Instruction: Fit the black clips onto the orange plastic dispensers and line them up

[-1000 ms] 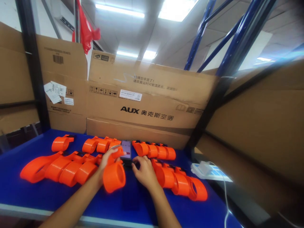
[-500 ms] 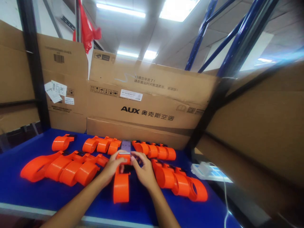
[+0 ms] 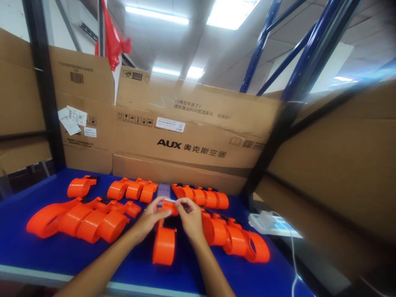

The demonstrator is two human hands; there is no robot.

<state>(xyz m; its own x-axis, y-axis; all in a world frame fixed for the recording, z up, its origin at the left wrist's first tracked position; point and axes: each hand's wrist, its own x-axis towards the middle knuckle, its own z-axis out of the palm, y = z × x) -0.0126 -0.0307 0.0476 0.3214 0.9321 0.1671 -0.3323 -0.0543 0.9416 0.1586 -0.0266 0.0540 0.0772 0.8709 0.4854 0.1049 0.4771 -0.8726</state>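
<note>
Orange tape dispenser (image 3: 164, 243) shifted slightly right since earlier, standing on blue table (image 3: 46, 255), left hand (image 3: 151, 216) and right hand (image 3: 190, 216) fingers pinched on its far top end.

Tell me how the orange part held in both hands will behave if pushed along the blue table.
The orange part looks like rigid moulded plastic, so probably stiff and light. Its round ring end may roll or tip. The blue table looks matte, so sliding is likely modest.

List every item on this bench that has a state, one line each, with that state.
Left hand: fingers pinched on the far end of the orange dispenser.
Right hand: fingers pinched on the same end.
Orange dispenser: held between both hands, its round end low over the blue table.
Phone: propped up, screen lit.
Other orange dispensers: lying in overlapping rows, untouched.
White charger: lying with its cable attached.
</note>
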